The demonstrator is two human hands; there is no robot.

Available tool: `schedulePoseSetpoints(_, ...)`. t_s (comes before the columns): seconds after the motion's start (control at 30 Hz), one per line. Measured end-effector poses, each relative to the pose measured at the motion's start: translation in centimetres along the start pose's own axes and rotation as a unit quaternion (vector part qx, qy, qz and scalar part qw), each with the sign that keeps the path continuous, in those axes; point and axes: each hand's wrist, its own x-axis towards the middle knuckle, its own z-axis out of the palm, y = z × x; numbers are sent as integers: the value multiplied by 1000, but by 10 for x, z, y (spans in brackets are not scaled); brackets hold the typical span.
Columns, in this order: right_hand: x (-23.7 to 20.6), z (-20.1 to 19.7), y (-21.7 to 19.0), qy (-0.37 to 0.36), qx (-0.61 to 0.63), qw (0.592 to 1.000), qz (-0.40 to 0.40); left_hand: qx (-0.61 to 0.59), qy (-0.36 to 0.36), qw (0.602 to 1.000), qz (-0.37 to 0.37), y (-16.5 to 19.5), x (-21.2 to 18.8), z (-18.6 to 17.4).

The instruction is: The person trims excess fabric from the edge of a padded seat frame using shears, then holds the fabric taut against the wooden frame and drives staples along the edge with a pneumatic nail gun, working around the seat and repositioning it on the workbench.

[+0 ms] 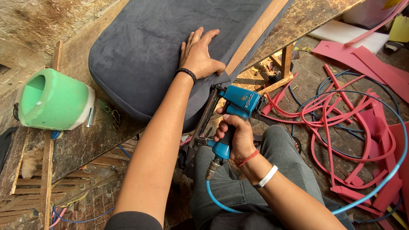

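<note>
**A:** Head view first: what is taking up most of it?

**B:** I'm seeing a dark grey upholstered cushion point(145, 51) lying across the worn wooden surface point(81, 140), its near edge hanging over towards my lap. A wooden strip point(255, 32) is showing along its right side.

**A:** And the hands?

**B:** My left hand point(199, 54) is pressing flat and open on the cushion's fabric near that edge. My right hand point(237, 137) is gripping the handle of a blue pneumatic stapler point(232, 113), its nose pointing at the cushion's underside just below the left hand.

**A:** Smaller things?

**B:** A blue air hose point(375, 187) is running from the stapler's base. A green foam block point(53, 100) is sitting on the surface to the left, scissors point(111, 115) beside it.
</note>
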Motion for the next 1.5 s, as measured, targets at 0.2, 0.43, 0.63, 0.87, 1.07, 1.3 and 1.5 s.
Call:
schedulePoseSetpoints(0.2,-5,1,-8,-12,29,999,7,-6,4,1000,8,-3,1,1)
schedulePoseSetpoints(0.43,-4,11,-10,9,-61,998,-15,-10,5,1000,4,-3,0,-1)
schedulePoseSetpoints(0.63,-4,-2,-13,34,-10,999,-13,-14,5,1000,3,-1,-1,-2)
schedulePoseSetpoints(0.87,5,-2,-13,11,-1,1000,-14,-13,3,1000,1,-1,0,-1)
schedulePoseSetpoints(1.07,22,-3,-16,48,-25,998,-30,-13,5,1000,6,-1,0,0)
schedulePoseSetpoints(1.3,18,-22,-18,38,23,999,6,-12,2,1000,5,-1,-1,0)
schedulePoseSetpoints(1.5,16,-21,-15,22,6,1000,21,-12,-3,1000,5,-1,-1,-1)
